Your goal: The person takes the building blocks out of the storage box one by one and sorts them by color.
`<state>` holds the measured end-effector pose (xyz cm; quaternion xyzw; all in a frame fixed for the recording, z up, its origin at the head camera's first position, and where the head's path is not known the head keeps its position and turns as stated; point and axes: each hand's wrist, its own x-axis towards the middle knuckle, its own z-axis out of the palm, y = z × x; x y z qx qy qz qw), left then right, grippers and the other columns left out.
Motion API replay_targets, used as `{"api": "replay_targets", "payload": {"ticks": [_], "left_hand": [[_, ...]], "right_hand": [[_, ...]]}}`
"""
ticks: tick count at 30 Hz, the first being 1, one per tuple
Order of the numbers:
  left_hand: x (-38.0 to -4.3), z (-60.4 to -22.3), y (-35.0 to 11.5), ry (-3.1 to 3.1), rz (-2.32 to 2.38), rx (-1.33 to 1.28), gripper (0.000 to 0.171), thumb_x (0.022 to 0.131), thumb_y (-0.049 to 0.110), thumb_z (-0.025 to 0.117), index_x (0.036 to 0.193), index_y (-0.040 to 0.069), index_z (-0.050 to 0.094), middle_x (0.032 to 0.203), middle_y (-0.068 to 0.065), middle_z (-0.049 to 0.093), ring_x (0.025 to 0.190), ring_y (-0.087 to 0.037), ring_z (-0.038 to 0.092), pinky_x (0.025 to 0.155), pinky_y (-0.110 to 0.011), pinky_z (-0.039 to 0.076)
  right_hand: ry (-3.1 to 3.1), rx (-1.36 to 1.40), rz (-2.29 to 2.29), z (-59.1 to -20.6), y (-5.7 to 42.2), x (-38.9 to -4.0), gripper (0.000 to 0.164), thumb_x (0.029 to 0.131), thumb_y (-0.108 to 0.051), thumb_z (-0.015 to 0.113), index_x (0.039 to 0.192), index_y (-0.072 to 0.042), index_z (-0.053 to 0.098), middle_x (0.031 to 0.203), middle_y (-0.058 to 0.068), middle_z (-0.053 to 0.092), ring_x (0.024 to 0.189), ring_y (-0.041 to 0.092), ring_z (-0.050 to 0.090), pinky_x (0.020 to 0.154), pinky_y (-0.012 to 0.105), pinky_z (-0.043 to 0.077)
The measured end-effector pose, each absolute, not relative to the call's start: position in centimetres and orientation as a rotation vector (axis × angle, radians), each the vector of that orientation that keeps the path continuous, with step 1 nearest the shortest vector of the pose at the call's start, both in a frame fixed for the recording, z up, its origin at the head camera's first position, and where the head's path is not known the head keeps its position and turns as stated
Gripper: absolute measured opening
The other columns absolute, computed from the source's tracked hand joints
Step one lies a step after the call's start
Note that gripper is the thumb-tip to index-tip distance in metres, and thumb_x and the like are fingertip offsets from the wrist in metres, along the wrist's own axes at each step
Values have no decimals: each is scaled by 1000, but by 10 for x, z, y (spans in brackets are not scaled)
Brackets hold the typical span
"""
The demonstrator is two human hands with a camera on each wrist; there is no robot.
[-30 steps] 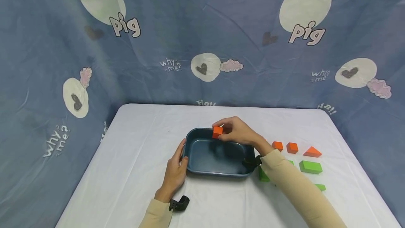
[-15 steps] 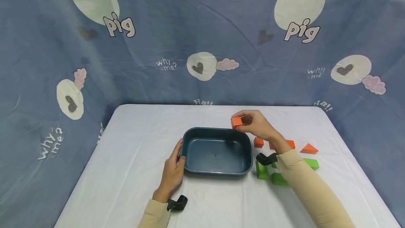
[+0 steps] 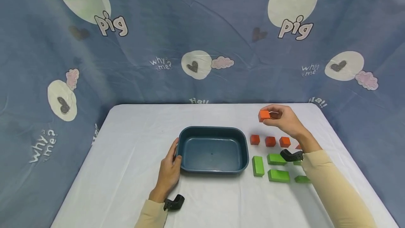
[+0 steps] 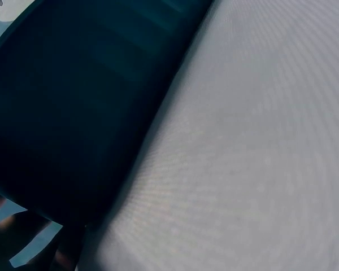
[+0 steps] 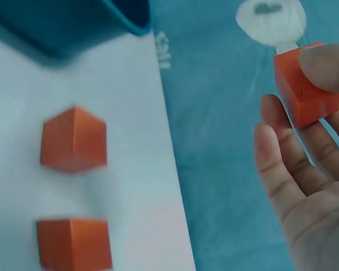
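Observation:
My right hand (image 3: 286,120) pinches an orange cube (image 3: 264,116) between thumb and fingers, raised over the back right of the table. In the right wrist view the thumb lies on one face of that cube (image 5: 305,90), while two fingers curl free below it. A dark blue rectangular basin (image 3: 212,170) stands mid-table with nothing inside. My left hand (image 3: 167,173) rests against its left wall, fingers extended along the outside and thumb at the near corner. In the left wrist view the basin wall (image 4: 73,113) looks very dark, with parts of the fingers at lower left.
Right of the basin, orange blocks (image 3: 270,141) stand in a row, the last partly behind my right wrist. Several green blocks (image 3: 278,176) lie nearer, some partly covered by the right forearm. A patterned blue curtain (image 3: 158,27) hangs behind the white-covered table (image 3: 148,122).
My right hand has carried the orange cube from over the basin to the right, past its rim and above the orange row. The left hand has stayed at the basin's left side.

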<state>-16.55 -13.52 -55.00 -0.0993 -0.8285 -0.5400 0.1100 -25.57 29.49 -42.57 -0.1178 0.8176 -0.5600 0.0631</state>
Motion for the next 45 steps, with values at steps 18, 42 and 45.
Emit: {"api": "replay_targets", "payload": {"ticks": [18, 42, 45], "left_hand": [[-165, -547, -133, -2480, -1585, -252, 66, 98, -1, 49, 161, 14, 34, 156, -12, 42, 142, -25, 41, 109, -10, 24], [-164, -550, -130, -2508, -1592, -222, 63, 102, 0, 46, 161, 15, 33, 157, -11, 42, 143, -25, 39, 108, -8, 22], [-163, -550, -131, -2511, -1581, -223, 62, 103, 0, 45, 161, 16, 33, 156, -13, 43, 143, -28, 40, 107, -6, 22]], "right_hand": [[2618, -174, -1688, -424, 366, -244, 41, 89, 3, 72, 126, 12, 58, 102, -7, 71, 92, 7, 69, 78, 20, 55], [2671, 220, -1556, -455, 456, -211, 48, 94, -12, 72, 134, 4, 53, 97, -19, 67, 90, 1, 60, 79, 15, 52], [2682, 239, -1490, -459, 462, -208, 49, 94, -16, 72, 135, 4, 53, 98, -18, 66, 91, 2, 58, 79, 17, 51]]}}
